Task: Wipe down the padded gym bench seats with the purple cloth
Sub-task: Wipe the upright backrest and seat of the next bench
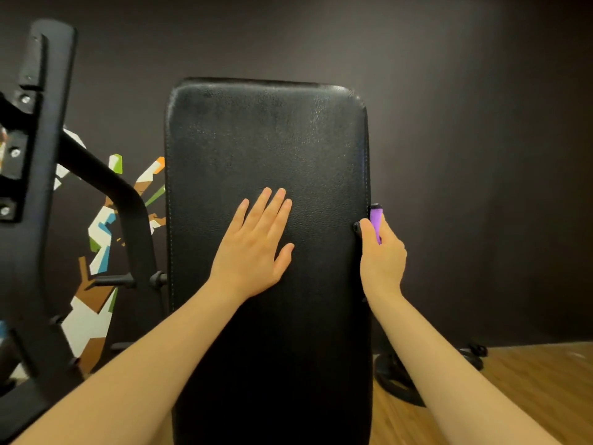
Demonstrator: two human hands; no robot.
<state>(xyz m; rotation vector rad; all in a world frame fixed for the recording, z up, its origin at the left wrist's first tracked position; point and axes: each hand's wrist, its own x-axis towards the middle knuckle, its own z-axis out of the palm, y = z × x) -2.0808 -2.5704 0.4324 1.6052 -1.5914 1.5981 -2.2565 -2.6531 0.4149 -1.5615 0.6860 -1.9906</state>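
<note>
A black padded bench back pad (266, 139) stands upright in the middle of the view. My left hand (255, 247) lies flat on its surface, fingers spread, holding nothing. My right hand (382, 255) is closed around a purple handle (375, 216) with a black end cap that sticks up at the pad's right edge. No purple cloth is in sight.
A black steel machine frame (41, 187) with bolts rises at the left, with a curved tube (122, 194) running toward the pad. A dark wall with a coloured mural (102, 226) is behind. A black weight plate (398, 377) lies on the wooden floor (529, 380) at the right.
</note>
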